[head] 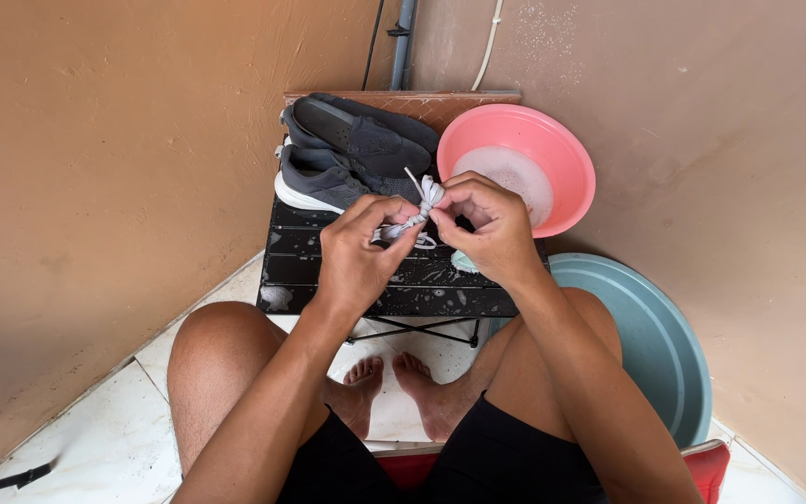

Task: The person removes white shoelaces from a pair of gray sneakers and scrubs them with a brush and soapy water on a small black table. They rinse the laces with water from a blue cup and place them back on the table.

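While wet, both hands' [356, 252] [489, 224] grip on white lace [419, 210], above black table [328, 271] edge.

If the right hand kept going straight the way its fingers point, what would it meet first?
The right hand points leftward, so it would likely meet the left hand first, across the white shoelace they both pinch; depth is unclear.

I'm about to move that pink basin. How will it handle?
The pink basin holds soapy water, so it is probably heavier than it looks and may slosh. It overhangs the wet black table, so a push could likely tip or slide it.
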